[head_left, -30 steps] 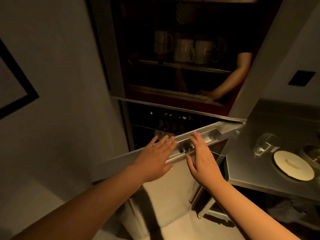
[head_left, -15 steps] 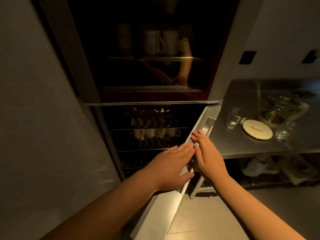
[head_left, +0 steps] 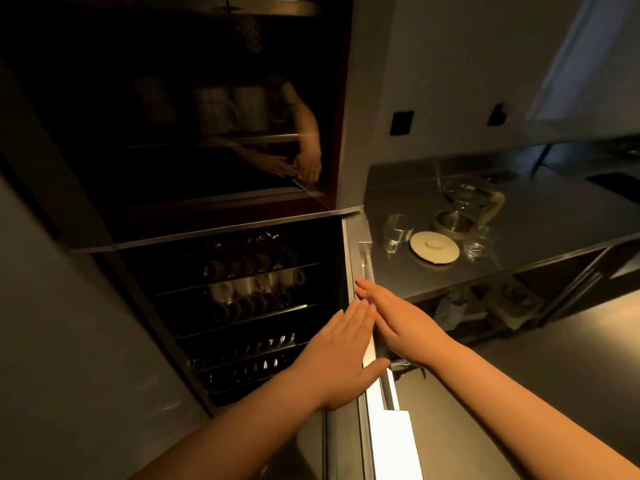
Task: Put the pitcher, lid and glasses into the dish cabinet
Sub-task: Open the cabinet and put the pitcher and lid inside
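— While I watch remotely, where are both hands?
— I see left hand [head_left: 341, 355] and right hand [head_left: 401, 323] flat, fingers straight, on the steel cabinet door [head_left: 369, 344].
— Pitcher?
— Glass pitcher [head_left: 467, 206], round lid [head_left: 434, 246] and glasses [head_left: 396, 232] stand on the steel counter [head_left: 554, 216], right of that door.

Lid [head_left: 434, 246] cream-white, plain. Glasses [head_left: 397, 233] clear. Pitcher [head_left: 468, 206] clear, pale tan handle. Counter [head_left: 554, 216] grey steel. Cabinet door [head_left: 388, 441] silver-white under my hands. Cups [head_left: 256, 284] inside off-white; cabinet [head_left: 104, 133] interior black, red-brown edge.
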### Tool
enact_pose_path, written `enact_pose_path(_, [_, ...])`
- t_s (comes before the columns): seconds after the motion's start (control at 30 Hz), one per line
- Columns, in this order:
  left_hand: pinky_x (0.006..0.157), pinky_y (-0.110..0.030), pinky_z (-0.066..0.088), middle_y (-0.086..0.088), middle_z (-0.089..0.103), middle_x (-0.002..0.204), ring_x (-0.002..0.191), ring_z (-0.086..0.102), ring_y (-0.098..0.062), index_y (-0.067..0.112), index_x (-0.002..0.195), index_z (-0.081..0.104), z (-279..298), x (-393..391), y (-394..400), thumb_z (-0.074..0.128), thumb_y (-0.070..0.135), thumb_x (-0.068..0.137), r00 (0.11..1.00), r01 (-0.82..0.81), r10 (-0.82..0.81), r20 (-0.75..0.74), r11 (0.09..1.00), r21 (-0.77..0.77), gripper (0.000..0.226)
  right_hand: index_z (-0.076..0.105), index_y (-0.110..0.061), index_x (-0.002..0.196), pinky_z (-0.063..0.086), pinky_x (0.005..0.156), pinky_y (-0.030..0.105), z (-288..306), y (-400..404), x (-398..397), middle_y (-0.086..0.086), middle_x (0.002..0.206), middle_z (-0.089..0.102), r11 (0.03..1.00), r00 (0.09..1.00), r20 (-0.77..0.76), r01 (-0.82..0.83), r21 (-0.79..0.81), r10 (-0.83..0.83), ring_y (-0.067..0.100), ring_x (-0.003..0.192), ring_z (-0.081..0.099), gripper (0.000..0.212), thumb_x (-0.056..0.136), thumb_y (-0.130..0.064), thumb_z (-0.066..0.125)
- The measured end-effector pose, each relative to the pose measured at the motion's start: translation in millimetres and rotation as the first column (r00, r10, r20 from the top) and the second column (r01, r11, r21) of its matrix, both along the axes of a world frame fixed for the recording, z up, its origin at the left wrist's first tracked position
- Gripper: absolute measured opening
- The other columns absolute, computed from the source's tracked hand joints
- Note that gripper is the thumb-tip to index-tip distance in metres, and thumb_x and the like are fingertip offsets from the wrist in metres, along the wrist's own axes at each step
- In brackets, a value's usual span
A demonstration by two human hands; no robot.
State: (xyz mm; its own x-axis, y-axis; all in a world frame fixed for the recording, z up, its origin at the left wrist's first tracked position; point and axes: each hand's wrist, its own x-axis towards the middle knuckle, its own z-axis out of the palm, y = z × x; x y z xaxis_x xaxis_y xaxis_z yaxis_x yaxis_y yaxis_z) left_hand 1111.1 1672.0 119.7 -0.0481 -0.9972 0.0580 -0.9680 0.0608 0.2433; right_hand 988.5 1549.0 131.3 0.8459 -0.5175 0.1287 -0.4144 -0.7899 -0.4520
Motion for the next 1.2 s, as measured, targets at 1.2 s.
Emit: enact_pose_path(1.2, [0.112, -0.027, -0.01, 0.004, -0.011, 0.156, 0.14, -0.015, -0.007, 0.022, 0.147, -0.007, 18.8, 78.9, -156.2, 0.015, 0.049, 0.098, 0.862, 0.477, -0.482, 0.155, 0.876, 0.07, 0.061, -0.005, -0.038, 0.147, 0.02, 0.102, 0.011, 13.6, -27.4, -0.9, -0.016, 0.155, 0.013, 0.913, 0.91, -0.219, 0.385, 0.136, -0.351, 0.001, 0.134, 0.029, 0.059, 0.099, -0.041, 0.029])
